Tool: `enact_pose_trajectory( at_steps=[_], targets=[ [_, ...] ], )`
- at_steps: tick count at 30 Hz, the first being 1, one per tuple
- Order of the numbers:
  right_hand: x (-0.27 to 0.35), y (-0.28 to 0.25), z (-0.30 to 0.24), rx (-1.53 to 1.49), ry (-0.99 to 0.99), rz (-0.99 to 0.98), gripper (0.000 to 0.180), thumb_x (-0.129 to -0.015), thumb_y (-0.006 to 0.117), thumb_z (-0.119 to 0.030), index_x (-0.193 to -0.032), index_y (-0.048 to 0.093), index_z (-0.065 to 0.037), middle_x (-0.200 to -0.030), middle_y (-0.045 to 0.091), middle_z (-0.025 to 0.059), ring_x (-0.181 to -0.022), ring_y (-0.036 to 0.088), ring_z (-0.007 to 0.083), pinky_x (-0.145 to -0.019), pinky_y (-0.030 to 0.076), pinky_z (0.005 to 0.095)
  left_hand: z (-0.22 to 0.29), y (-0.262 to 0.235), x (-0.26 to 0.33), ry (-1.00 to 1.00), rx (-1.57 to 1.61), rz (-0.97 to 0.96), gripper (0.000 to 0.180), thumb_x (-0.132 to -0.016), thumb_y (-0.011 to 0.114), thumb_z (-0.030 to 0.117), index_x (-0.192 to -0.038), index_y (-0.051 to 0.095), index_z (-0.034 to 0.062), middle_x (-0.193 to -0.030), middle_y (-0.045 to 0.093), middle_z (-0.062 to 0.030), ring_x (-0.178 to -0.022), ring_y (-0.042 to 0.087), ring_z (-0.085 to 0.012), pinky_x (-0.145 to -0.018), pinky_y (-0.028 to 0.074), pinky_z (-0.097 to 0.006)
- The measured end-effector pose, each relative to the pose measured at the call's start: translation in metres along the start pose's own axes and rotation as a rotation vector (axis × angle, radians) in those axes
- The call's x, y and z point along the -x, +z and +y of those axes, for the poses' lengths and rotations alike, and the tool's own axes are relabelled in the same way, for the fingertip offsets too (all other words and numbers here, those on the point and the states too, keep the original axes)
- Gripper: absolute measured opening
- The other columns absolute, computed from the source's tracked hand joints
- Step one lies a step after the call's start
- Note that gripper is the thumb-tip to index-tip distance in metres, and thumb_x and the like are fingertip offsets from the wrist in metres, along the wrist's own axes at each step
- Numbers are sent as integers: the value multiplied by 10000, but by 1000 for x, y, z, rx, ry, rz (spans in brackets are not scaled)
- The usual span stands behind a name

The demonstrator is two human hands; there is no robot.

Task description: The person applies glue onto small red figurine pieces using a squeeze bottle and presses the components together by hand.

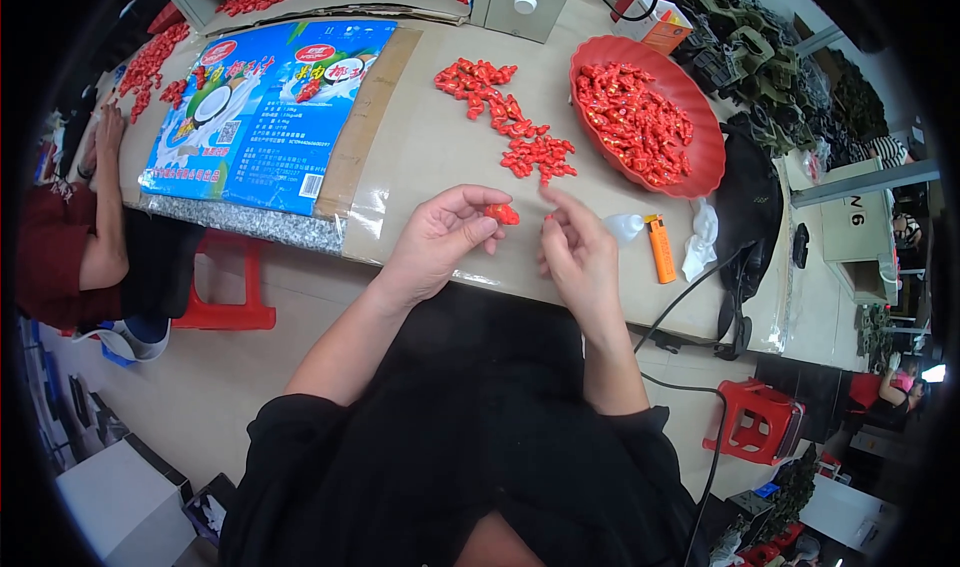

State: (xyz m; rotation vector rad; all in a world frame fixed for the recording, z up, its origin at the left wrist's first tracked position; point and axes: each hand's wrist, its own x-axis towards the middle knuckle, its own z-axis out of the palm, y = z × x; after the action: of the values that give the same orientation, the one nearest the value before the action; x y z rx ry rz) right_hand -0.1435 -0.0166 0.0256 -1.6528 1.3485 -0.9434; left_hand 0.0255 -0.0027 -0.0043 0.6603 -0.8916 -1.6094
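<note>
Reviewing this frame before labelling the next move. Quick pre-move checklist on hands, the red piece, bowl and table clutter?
1. Left hand grips small red piece at its fingers: ok.
2. Right hand free to assist: a speck of red at its fingers, cannot tell.
3. Red bowl stocked with red pieces: ok.
4. Loose red pile on table, apart from the hands: ok.
5. Orange lighter close by the right hand: not ok.
6. Black cable runs off the table edge near right forearm: not ok.

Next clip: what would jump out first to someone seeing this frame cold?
The red: a shallow red bowl heaped with small red wrapped pieces at the table's right, and a loose trail of red pieces beside it. At centre, the left hand pinches one red piece with the right hand close by; a big blue printed bag lies flat to the left.
</note>
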Motion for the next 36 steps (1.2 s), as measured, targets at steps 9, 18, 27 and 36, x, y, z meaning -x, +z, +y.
enact_pose_trajectory(
  at_steps=[9,18,27,36],
  targets=[
    [23,-20,22,-1032,327,-214,158,-837,532,-95,-948,547,17,-767,593,86,-572,566,86,-504,485,189,0,16,7,-151,158,-56,247,-816,541,49,-1049,506,-24,-900,570,-81,-749,515,-110,-684,429,-224],
    [28,-19,25,-1214,317,-142,108,-835,538,-104,-891,542,-12,-736,586,64,-535,547,75,-472,462,180,-12,22,6,-151,42,-101,231,-816,547,46,-1037,545,-23,-899,583,-62,-754,530,-88,-702,444,-211],
    [34,-10,17,-1083,276,-61,92,-828,552,-102,-805,512,-23,-699,560,65,-477,490,77,-420,403,178,-13,25,9,-129,-67,-65,210,-815,546,39,-1017,532,-17,-900,579,-52,-744,531,-85,-713,448,-211],
    [38,0,18,-946,135,14,117,-833,553,-120,-789,480,-40,-678,505,37,-457,387,53,-412,304,154,-13,27,10,-109,-46,-64,201,-820,537,34,-1013,528,-22,-914,577,-62,-770,543,-97,-731,453,-220]
  ],
)
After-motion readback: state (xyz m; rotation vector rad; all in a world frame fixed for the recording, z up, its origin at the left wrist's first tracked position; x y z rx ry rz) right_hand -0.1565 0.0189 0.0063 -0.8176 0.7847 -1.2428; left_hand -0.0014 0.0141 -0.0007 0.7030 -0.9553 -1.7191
